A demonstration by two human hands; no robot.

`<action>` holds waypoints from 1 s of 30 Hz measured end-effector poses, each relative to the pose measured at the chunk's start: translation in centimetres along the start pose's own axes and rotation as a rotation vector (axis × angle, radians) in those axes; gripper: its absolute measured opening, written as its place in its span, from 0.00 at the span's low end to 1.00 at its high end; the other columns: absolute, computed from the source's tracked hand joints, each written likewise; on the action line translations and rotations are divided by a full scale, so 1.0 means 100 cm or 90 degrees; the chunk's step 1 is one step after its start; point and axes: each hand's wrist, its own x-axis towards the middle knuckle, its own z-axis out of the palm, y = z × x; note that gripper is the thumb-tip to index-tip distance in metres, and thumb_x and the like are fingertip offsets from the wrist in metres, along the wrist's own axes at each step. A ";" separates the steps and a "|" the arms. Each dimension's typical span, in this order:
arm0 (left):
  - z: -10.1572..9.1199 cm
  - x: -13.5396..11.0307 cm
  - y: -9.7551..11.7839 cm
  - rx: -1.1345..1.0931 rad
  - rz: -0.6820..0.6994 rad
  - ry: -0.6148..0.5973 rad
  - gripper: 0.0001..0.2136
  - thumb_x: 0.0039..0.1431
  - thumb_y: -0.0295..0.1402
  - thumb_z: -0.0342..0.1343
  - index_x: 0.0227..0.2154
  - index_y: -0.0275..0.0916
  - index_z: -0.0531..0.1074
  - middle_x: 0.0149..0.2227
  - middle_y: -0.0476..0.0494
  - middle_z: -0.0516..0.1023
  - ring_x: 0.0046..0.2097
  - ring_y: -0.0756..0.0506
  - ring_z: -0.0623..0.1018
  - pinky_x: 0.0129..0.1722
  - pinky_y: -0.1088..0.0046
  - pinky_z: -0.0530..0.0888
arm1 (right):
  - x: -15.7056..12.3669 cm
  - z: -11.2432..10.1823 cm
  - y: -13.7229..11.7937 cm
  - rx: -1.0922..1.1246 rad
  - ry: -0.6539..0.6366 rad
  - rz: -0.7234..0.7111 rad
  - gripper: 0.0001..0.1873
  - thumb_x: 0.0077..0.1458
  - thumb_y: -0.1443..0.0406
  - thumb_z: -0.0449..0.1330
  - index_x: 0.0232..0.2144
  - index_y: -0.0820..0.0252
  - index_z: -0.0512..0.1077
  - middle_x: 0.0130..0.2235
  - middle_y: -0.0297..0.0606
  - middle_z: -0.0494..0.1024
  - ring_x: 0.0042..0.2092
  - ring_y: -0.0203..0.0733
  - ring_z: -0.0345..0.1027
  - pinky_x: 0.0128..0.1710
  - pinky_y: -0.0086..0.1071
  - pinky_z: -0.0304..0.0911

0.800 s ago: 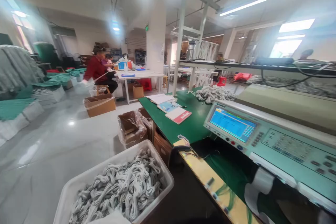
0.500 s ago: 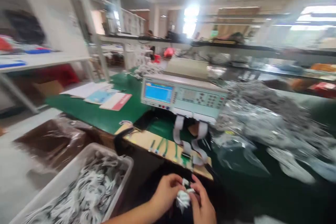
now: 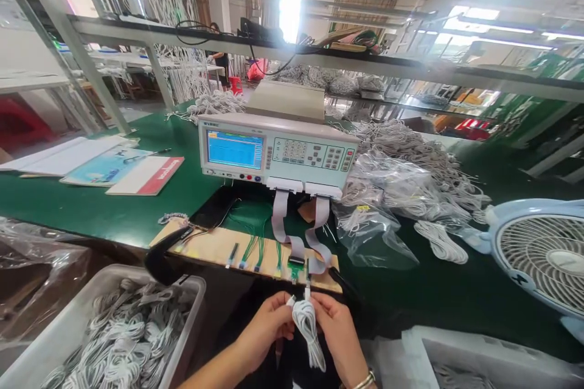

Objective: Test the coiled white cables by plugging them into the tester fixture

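Note:
A coiled white USB cable [image 3: 306,328] hangs between my hands at the front edge of the bench. My left hand [image 3: 269,325] is closed, pinching one white plug of the cable below a small green circuit board [image 3: 295,268]. My right hand [image 3: 336,325] is closed around the cable's other plug, which points up at the dark connector on the wooden strip [image 3: 207,242]; whether it is seated I cannot tell. Grey ribbon cables [image 3: 280,216] run from that strip up to a tester [image 3: 292,155] with a lit blue screen.
At the lower left stands a white bin [image 3: 198,292] full of coiled cables. Another bin [image 3: 413,346] is at the lower right, below a blue fan [image 3: 547,255]. Bagged cables [image 3: 392,179] lie right of the tester, booklets [image 3: 146,177] to its left. A shelf [image 3: 274,51] crosses above.
The view has swung right and sharpened, bringing the fan and right bin into sight. The bundled cable now hangs below my fingers, with its plugs raised toward the wooden strip.

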 end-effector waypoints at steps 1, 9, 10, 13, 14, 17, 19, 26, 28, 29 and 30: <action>-0.002 0.000 0.003 -0.003 0.008 -0.007 0.11 0.42 0.38 0.55 0.21 0.36 0.61 0.16 0.54 0.64 0.19 0.56 0.63 0.20 0.81 0.60 | 0.001 0.000 0.000 -0.010 0.000 -0.005 0.17 0.44 0.58 0.58 0.34 0.65 0.73 0.22 0.35 0.76 0.23 0.37 0.65 0.21 0.27 0.58; -0.014 0.007 0.009 0.142 0.014 0.007 0.12 0.40 0.39 0.57 0.22 0.36 0.63 0.17 0.52 0.65 0.20 0.54 0.65 0.21 0.78 0.64 | -0.001 -0.001 -0.002 -0.038 0.036 -0.058 0.15 0.44 0.61 0.59 0.35 0.63 0.73 0.28 0.37 0.77 0.30 0.41 0.67 0.30 0.29 0.61; -0.013 0.007 0.010 0.136 0.011 0.012 0.13 0.40 0.40 0.57 0.21 0.36 0.63 0.17 0.52 0.65 0.20 0.54 0.65 0.20 0.78 0.64 | 0.000 0.000 -0.001 -0.004 0.031 -0.043 0.15 0.43 0.60 0.60 0.34 0.63 0.73 0.26 0.36 0.77 0.28 0.40 0.67 0.28 0.28 0.61; -0.011 0.006 0.012 0.091 0.007 0.035 0.14 0.39 0.42 0.57 0.19 0.36 0.62 0.16 0.53 0.65 0.18 0.55 0.63 0.19 0.80 0.61 | 0.002 0.007 0.005 0.130 0.017 -0.004 0.14 0.44 0.60 0.59 0.34 0.63 0.73 0.23 0.34 0.76 0.23 0.36 0.64 0.22 0.27 0.58; -0.010 0.007 0.012 0.074 0.010 0.042 0.15 0.39 0.42 0.57 0.19 0.36 0.62 0.16 0.53 0.65 0.18 0.56 0.63 0.19 0.81 0.61 | 0.003 0.009 0.007 0.163 0.019 -0.004 0.14 0.45 0.60 0.59 0.34 0.62 0.73 0.23 0.34 0.76 0.23 0.36 0.64 0.22 0.27 0.58; -0.007 0.008 0.009 0.030 0.022 0.071 0.15 0.38 0.41 0.58 0.18 0.35 0.62 0.16 0.53 0.65 0.18 0.56 0.63 0.19 0.81 0.60 | 0.003 0.009 0.010 0.173 0.024 -0.031 0.14 0.45 0.61 0.59 0.35 0.62 0.72 0.26 0.35 0.76 0.27 0.38 0.66 0.27 0.28 0.61; -0.002 0.010 0.005 -0.006 0.036 0.106 0.14 0.38 0.40 0.59 0.18 0.35 0.62 0.16 0.53 0.65 0.18 0.57 0.63 0.19 0.82 0.60 | 0.002 0.006 0.010 0.143 0.018 -0.035 0.14 0.44 0.62 0.60 0.35 0.61 0.71 0.27 0.35 0.76 0.27 0.38 0.66 0.28 0.29 0.61; 0.020 0.007 -0.007 -0.180 0.125 0.164 0.13 0.39 0.38 0.60 0.19 0.33 0.65 0.18 0.51 0.67 0.21 0.56 0.66 0.24 0.80 0.64 | -0.008 0.001 0.007 0.101 0.019 -0.039 0.12 0.45 0.61 0.59 0.33 0.61 0.71 0.22 0.31 0.73 0.22 0.30 0.59 0.20 0.23 0.55; 0.018 0.008 -0.009 -0.189 0.139 0.157 0.13 0.39 0.38 0.60 0.19 0.33 0.65 0.18 0.51 0.66 0.20 0.56 0.65 0.23 0.81 0.63 | -0.009 0.003 0.008 0.102 0.024 -0.039 0.13 0.46 0.60 0.58 0.32 0.62 0.70 0.21 0.31 0.72 0.21 0.29 0.57 0.19 0.22 0.53; 0.016 0.009 -0.008 -0.184 0.139 0.148 0.13 0.38 0.38 0.61 0.19 0.33 0.65 0.18 0.52 0.66 0.19 0.56 0.64 0.22 0.81 0.62 | -0.009 0.004 0.008 0.099 0.022 -0.033 0.13 0.45 0.59 0.58 0.32 0.62 0.70 0.21 0.31 0.71 0.20 0.29 0.56 0.18 0.21 0.53; 0.013 0.010 -0.008 -0.175 0.135 0.134 0.13 0.38 0.37 0.61 0.19 0.33 0.66 0.17 0.52 0.66 0.19 0.56 0.64 0.22 0.80 0.62 | -0.008 0.005 0.008 0.095 0.016 -0.024 0.14 0.45 0.58 0.58 0.32 0.63 0.69 0.20 0.30 0.70 0.20 0.28 0.55 0.17 0.21 0.52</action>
